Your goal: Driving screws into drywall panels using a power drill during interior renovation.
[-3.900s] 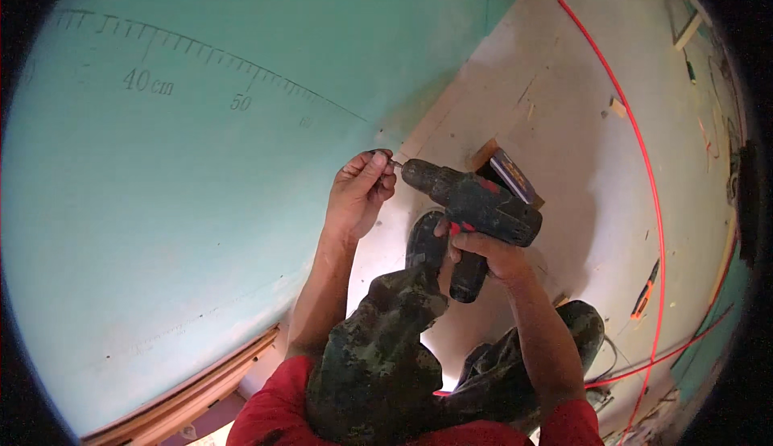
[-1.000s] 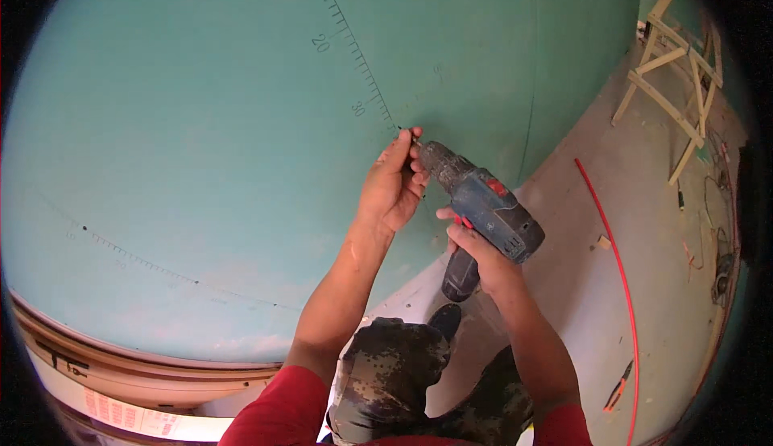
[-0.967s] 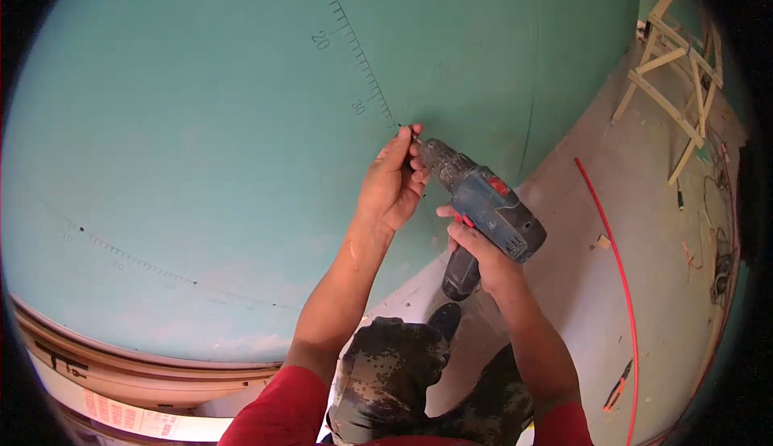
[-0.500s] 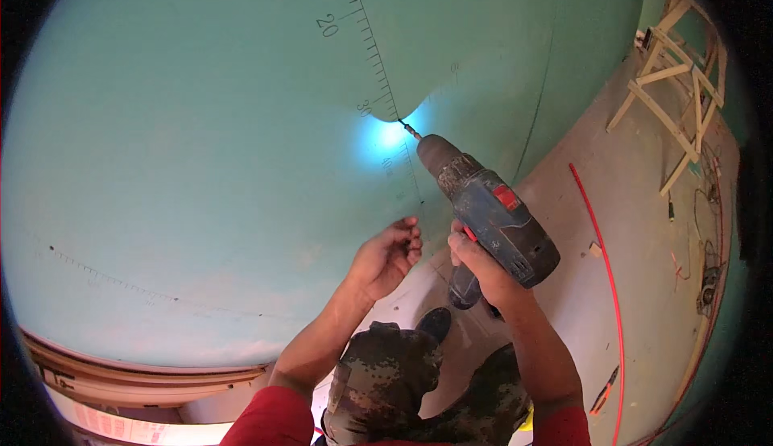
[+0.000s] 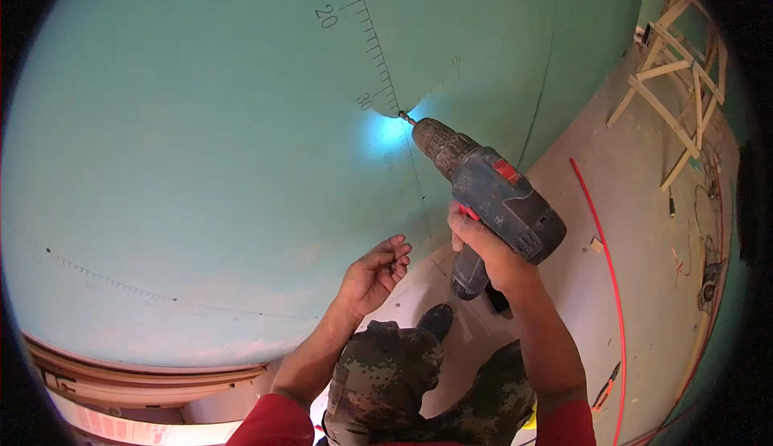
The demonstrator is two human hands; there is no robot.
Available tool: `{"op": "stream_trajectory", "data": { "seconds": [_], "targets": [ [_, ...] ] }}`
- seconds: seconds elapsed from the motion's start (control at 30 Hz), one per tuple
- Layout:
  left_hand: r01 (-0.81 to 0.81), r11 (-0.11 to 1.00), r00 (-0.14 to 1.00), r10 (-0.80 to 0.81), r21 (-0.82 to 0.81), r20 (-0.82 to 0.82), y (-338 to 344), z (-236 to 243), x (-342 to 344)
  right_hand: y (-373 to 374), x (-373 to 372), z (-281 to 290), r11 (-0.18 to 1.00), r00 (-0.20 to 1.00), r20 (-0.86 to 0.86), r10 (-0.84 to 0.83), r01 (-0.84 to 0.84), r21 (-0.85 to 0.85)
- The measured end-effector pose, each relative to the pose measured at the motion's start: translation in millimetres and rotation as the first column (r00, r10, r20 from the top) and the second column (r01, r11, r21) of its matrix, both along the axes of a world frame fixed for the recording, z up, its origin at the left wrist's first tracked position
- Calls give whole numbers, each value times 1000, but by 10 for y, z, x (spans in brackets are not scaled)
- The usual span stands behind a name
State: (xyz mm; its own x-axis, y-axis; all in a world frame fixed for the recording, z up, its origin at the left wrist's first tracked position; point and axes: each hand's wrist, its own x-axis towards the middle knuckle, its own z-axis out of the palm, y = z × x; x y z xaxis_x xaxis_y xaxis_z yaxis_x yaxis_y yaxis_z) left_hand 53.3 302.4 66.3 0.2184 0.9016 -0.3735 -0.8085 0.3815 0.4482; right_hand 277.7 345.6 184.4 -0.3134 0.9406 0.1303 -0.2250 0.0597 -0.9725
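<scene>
Nearby: one long red tube (image 5: 610, 269), one pale wooden frame (image 5: 663, 117); right hand (image 5: 493, 243) clamped on one blue-black drill (image 5: 507, 208); left hand (image 5: 374, 277) apart, loosely open.

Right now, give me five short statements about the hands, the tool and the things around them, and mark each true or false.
1. The right hand grips the power drill. True.
2. The left hand also holds the power drill. False: it is apart from it, lower and to the left in the picture.
3. A bright bluish light falls on the green panel near the tip of the power drill. True.
4. The long tube on the floor is blue. False: the tube is red.
5. A wooden frame shows at the upper right of the picture. True.
</scene>
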Motion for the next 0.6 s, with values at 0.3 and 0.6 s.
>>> {"op": "stream_trajectory", "data": {
  "seconds": [0.3, 0.6],
  "targets": [
    [-101, 995, 985, 101, 4, -142, -162, -94, 93, 59, 33, -229, 946, 968, 196, -156, 89, 313],
    [-63, 998, 981, 67, 24, -183, -226, 340, 325, -251, 252, -314, 960, 994, 107, -24, -7, 281]
  ]
}}
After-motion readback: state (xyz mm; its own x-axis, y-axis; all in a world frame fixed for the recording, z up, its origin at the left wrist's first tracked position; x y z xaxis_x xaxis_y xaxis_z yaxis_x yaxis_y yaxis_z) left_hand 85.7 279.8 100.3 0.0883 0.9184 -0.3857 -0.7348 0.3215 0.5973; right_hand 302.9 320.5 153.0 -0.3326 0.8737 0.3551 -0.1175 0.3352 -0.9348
